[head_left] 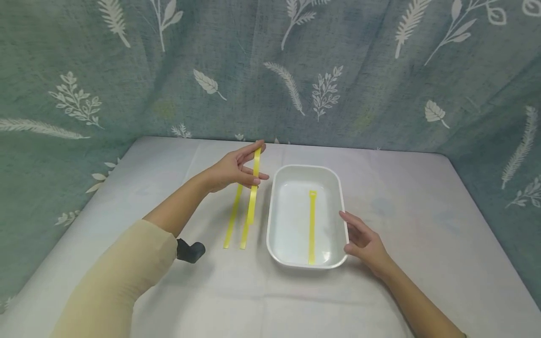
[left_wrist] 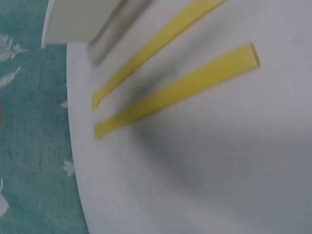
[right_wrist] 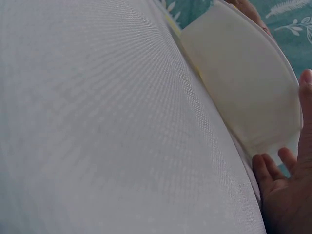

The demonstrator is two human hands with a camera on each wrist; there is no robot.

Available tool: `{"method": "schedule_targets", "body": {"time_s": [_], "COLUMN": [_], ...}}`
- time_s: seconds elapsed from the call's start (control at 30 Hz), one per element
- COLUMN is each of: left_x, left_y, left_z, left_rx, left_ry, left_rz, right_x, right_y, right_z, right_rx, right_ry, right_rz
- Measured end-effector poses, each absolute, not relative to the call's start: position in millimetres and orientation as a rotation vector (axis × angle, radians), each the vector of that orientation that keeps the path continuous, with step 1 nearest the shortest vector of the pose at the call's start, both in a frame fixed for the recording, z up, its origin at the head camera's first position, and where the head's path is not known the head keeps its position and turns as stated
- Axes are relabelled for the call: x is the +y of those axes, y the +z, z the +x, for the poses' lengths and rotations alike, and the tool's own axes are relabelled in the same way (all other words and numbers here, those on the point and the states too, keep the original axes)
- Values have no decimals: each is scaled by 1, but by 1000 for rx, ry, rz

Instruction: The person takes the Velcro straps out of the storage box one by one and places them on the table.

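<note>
My left hand [head_left: 232, 168] is raised to the left of the white tray [head_left: 270, 216], pinching a flat yellow strap [head_left: 252, 204] that hangs down. Behind it on the tabletop lie two similar straps: a yellow strap on the left [head_left: 230, 225] and a partly covered one [head_left: 243, 239]. Another yellow strap [head_left: 312, 225], with a slotted head, lies lengthwise inside the tray. At the tray's right side, my right hand [head_left: 368, 246] holds the rim and outer wall; in the right wrist view its fingers [right_wrist: 263, 170] bend against the wall. The left wrist view misses the left fingers.
A black curved object [head_left: 190, 252] shows beside the left sleeve. The white cloth-covered table [head_left: 401, 202] ends at a leaf-patterned green curtain [head_left: 253, 94] behind and on both sides.
</note>
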State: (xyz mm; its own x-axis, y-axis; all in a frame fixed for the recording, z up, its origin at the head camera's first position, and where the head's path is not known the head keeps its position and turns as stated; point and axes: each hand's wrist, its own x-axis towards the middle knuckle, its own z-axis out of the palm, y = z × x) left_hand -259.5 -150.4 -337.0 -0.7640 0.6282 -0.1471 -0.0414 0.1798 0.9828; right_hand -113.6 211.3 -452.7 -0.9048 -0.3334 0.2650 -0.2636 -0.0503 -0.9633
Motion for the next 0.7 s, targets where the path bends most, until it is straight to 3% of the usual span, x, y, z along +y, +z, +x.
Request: {"method": "schedule_targets", "body": {"time_s": [0.7], "left_x": [-234], "left_y": [-378], "left_z": [-237], "left_rx": [2064], "left_ry": [1540], "left_rz": [473], "right_x": [212], "right_y": [-454], "right_z": [-115], "right_rx": [2151], "right_ry": [-2128], "right_rz": [-697]}}
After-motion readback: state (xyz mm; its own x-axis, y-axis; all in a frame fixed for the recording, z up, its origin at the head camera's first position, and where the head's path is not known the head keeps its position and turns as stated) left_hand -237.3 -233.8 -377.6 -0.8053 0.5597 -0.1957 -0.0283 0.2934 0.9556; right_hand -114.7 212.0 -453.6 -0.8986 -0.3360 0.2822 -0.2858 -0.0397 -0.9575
